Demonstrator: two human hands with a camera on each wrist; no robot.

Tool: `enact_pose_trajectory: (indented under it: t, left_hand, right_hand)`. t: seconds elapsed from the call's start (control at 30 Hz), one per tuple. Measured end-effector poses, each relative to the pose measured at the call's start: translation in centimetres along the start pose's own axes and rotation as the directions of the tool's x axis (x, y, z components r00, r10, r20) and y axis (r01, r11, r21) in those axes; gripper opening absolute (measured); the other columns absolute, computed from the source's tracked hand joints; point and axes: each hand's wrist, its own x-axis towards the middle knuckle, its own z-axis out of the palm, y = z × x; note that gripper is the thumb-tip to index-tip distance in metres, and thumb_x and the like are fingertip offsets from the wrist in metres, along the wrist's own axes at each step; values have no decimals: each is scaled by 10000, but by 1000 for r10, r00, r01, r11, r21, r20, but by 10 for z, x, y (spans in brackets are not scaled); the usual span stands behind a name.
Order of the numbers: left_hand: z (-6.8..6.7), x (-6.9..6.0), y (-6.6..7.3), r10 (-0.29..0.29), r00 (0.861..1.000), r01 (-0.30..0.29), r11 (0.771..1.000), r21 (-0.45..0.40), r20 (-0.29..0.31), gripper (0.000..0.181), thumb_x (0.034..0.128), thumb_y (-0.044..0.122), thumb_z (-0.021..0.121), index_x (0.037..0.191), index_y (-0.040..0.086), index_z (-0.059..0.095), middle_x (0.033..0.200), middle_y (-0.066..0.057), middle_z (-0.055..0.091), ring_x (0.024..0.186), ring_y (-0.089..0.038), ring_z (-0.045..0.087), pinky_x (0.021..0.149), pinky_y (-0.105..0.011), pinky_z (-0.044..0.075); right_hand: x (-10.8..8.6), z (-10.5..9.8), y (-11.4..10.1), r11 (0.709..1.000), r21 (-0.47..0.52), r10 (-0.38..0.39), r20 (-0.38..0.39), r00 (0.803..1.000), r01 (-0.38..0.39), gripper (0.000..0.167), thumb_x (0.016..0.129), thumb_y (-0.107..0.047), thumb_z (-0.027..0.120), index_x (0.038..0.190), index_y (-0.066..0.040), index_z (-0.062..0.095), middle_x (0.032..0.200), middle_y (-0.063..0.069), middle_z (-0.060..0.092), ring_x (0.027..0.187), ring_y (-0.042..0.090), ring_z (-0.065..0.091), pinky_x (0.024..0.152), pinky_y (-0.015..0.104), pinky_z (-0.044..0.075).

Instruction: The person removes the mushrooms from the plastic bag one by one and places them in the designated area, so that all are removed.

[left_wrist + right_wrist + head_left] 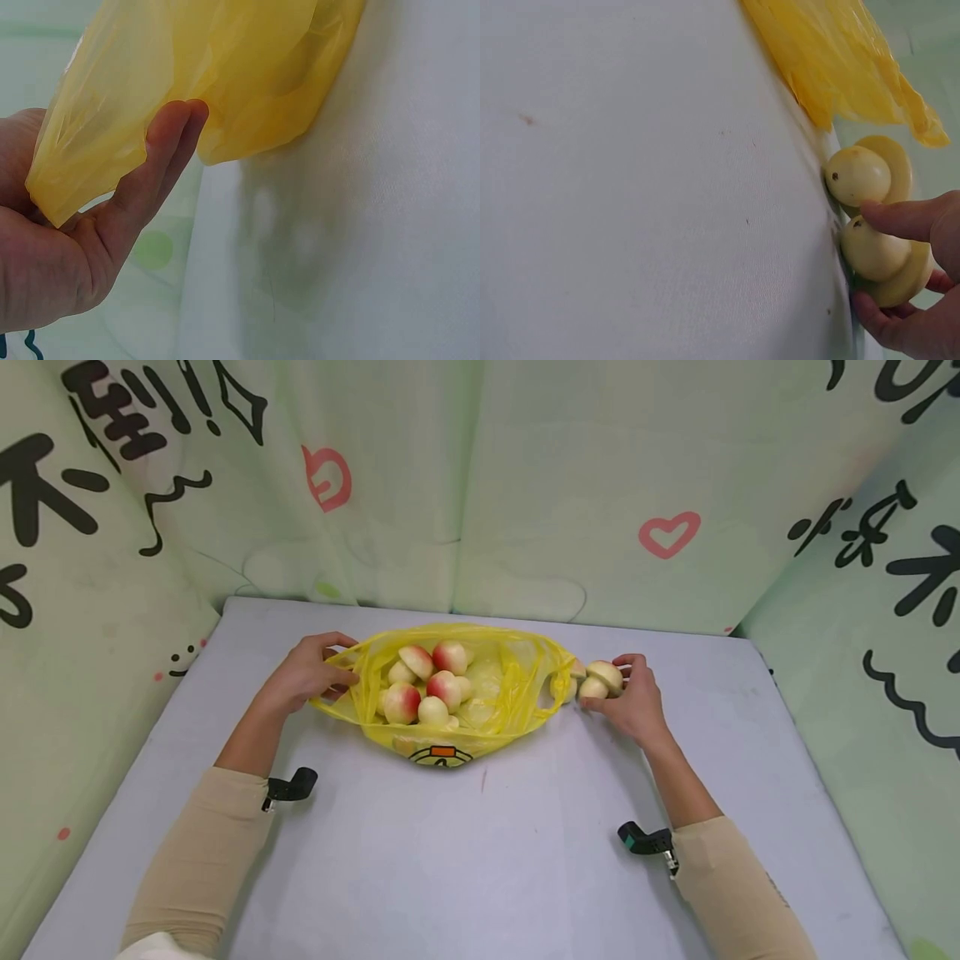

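Observation:
A yellow plastic bag [517, 714] lies with its mouth spread, several toy mushrooms [448, 657] with red-and-cream caps inside it. At its left end my left hand [311, 672] holds the bag's edge; in the left wrist view the film passes between thumb and fingers, and two fingers extend along its underside. Beyond the bag's right end, my right hand [637, 703] grips a cream toy mushroom [877, 251] between thumb and fingers. Another toy mushroom [859, 176] sits right beside it, partly behind the bag's handle in the head view.
The white table [480, 860] stretches toward the viewer. A pale green curtain [540, 527] with black lettering and pink hearts stands behind the table and along both sides. Black cameras [294, 785] are strapped to both wrists.

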Motion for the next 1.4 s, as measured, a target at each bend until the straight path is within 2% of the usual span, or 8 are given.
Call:
enact_pose_trajectory:
  t: [0.33,0.63,0.97,1.2,1.4]
  left_hand:
    - [-1,0,-2,2,1000,-2,1000,0,-2,563,959,62,716,1478,48,499,1235,-242,554,799,-245,666,673,-270,596]
    - [0,0,-3,-7,1000,7,1000,5,-11,538,964,52,702,1465,68,506,1234,-237,566,802,-250,663,675,-271,595]
    - [0,-1,-4,-5,1000,5,1000,-3,-12,534,965,48,698,1464,63,506,1230,-236,563,797,-247,657,677,-272,596]
    - [-1,-1,-4,-12,1000,12,1000,-5,-14,548,962,54,703,1472,71,501,1247,-238,559,795,-248,661,669,-263,594]
    - [0,0,-5,-13,1000,12,1000,-10,-13,564,957,62,714,1478,57,497,1265,-251,557,769,-222,655,660,-257,593]
  right_hand:
    - [2,2,-3,1000,-7,-5,-1,1000,5,842,822,-194,881,1441,26,353,1374,315,445,1221,458,495,976,545,435]
    - [0,2,-6,1000,5,1,2,1000,-1,859,818,-185,881,1463,20,351,1412,315,428,1278,477,492,1045,596,431]
    - [0,1,-11,1000,13,8,-6,1000,-8,871,815,-184,890,1475,6,356,1435,311,417,1317,484,480,1081,597,427]
    - [-1,0,-16,1000,19,-22,-34,999,23,841,814,-159,890,1462,-2,377,1420,303,422,1320,487,474,1082,592,436]
    - [-2,-2,-23,994,69,-81,-68,994,85,779,822,-107,867,1448,9,418,1429,269,443,1330,439,468,1098,574,454]
